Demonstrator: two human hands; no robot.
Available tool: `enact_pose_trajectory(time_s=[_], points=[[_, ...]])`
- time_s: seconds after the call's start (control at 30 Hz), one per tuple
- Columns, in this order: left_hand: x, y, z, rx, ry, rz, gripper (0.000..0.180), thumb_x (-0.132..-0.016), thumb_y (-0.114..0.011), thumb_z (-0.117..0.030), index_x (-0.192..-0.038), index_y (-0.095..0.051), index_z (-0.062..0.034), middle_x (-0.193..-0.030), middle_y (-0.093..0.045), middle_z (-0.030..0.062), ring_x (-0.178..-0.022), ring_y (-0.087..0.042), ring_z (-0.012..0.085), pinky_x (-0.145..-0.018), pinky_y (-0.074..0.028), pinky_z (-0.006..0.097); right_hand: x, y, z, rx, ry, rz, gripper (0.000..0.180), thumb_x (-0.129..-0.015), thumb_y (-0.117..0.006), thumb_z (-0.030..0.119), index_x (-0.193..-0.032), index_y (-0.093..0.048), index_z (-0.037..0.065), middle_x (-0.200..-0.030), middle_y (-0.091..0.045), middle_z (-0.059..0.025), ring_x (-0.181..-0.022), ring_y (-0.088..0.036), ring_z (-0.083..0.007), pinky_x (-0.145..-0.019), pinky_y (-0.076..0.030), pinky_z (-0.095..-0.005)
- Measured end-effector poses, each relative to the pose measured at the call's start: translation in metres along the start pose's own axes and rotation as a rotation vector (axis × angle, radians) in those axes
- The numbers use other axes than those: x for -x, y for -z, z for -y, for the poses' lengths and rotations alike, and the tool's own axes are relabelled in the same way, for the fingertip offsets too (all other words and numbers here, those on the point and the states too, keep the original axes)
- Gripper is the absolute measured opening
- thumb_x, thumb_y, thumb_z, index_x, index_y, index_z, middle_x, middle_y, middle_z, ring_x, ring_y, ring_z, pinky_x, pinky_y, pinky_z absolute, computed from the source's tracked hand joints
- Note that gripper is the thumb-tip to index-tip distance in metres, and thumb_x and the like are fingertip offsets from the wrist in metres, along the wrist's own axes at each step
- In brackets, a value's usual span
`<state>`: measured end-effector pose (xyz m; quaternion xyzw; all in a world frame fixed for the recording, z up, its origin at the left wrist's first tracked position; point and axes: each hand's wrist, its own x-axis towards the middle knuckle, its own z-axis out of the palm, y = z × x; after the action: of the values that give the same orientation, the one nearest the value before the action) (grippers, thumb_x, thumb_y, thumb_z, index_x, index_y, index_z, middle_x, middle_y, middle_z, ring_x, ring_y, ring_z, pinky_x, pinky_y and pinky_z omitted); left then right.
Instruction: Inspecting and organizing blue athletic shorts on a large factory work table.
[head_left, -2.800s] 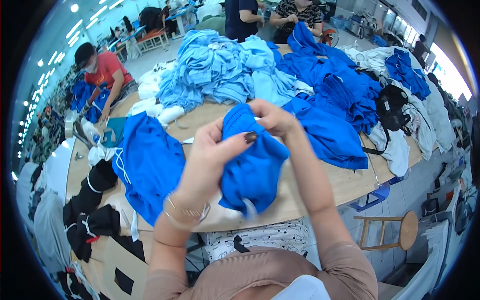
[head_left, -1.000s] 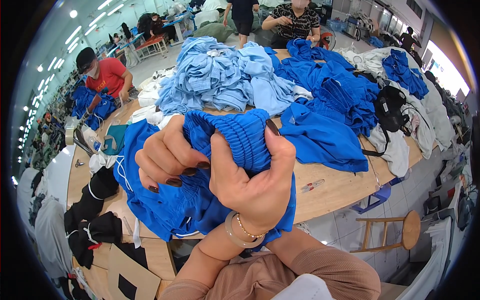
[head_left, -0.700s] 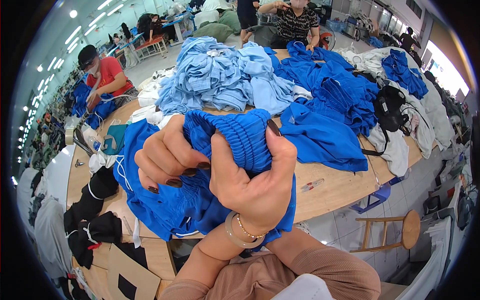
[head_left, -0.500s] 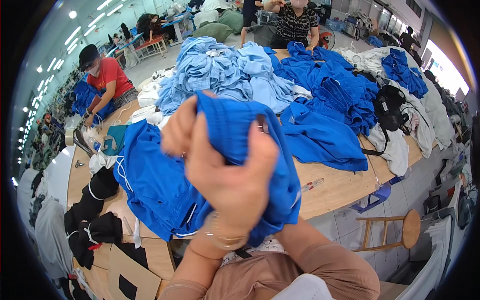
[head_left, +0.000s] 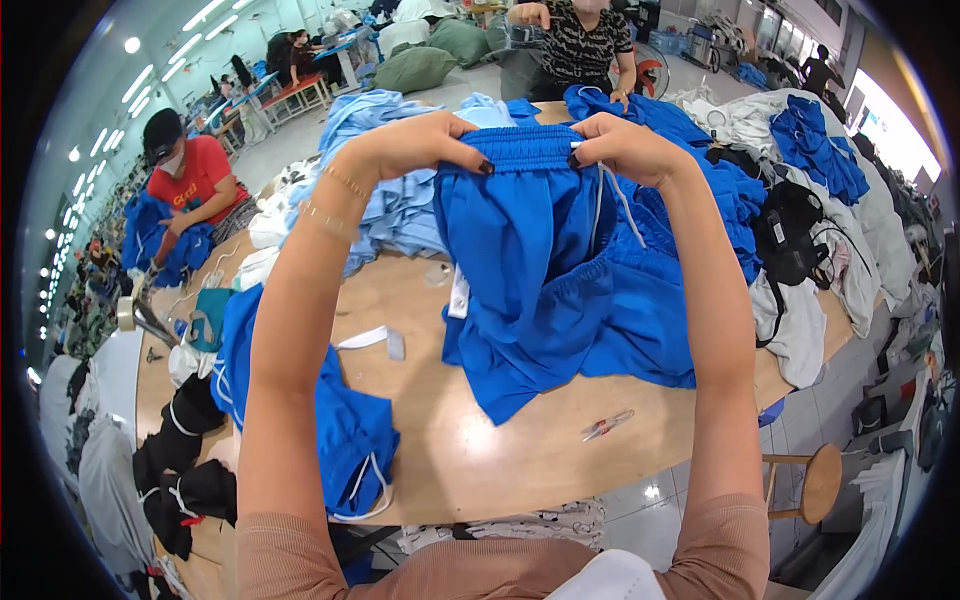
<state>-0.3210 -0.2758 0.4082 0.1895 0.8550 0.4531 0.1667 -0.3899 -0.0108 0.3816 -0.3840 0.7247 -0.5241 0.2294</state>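
Note:
Both my arms reach forward over the table, holding up a pair of blue shorts by its gathered elastic waistband. My left hand is closed on the left end of the band, its thumb in front. At the right end my right hand grips the same band. A white drawstring dangles beside the right hand. The lower part of the shorts hangs down in folds, over or against other blue fabric; where one ends is hard to tell. A white tag shows at its left side.
Thread snips and a white strip lie on the wooden table. Light blue garments are heaped behind my left arm; more blue shorts lie beside it. A black bag rests at right. Two people work around the table.
My hands were bunched together close to me around the waistband. Now they are apart and farther out, with the band stretched between them and the shorts hanging down.

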Motion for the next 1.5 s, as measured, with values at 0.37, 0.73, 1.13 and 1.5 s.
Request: enact_pose_trajectory(time_s=[0.37, 0.73, 1.13, 1.5], points=[[-0.298, 0.04, 0.156, 0.361, 0.207, 0.092, 0.021, -0.08, -0.065, -0.017, -0.096, -0.063, -0.0036, -0.094, -0.064, 0.0019, -0.084, -0.058, 0.012, -0.078, -0.048, 0.028, -0.12, 0.169, -0.211, -0.331, -0.457, -0.217, 0.008, -0.075, -0.064, 0.014, -0.069, -0.059, 0.011, -0.061, -0.052, 0.006, -0.05, -0.044, -0.0063, -0.047, -0.036, -0.0214], [-0.404, 0.01, 0.254, 0.573, 0.299, 0.143, 0.011, -0.081, -0.062, -0.013, -0.088, -0.062, -0.0051, -0.09, -0.065, 0.0016, -0.076, -0.061, 0.0101, -0.071, -0.052, 0.026, -0.149, 0.207, -0.325, -0.458, -0.524, -0.119, 0.005, -0.076, -0.062, 0.01, -0.072, -0.06, 0.008, -0.065, -0.06, 0.0026, -0.054, -0.056, -0.008, -0.054, -0.048, -0.021], [-0.403, -0.001, 0.247, 0.541, 0.349, 0.198, 0.03, -0.079, -0.071, -0.024, -0.102, -0.066, -0.0055, -0.102, -0.068, 0.0033, -0.087, -0.064, 0.0132, -0.078, -0.052, 0.031, -0.152, 0.201, -0.329, -0.347, -0.608, -0.217, 0.011, -0.078, -0.065, 0.016, -0.082, -0.062, 0.006, -0.069, -0.056, 0.003, -0.055, -0.049, -0.0056, -0.05, -0.043, -0.0205], [-0.409, -0.013, 0.261, 0.676, 0.434, 0.199, 0.025, -0.079, -0.069, -0.015, -0.101, -0.065, -0.0033, -0.099, -0.068, 0.0056, -0.083, -0.065, 0.014, -0.077, -0.053, 0.028, -0.15, 0.197, -0.331, -0.353, -0.626, -0.183, 0.015, -0.083, -0.063, 0.024, -0.085, -0.062, 0.009, -0.07, -0.053, 0.0043, -0.057, -0.048, -0.0059, -0.053, -0.043, -0.0229]])
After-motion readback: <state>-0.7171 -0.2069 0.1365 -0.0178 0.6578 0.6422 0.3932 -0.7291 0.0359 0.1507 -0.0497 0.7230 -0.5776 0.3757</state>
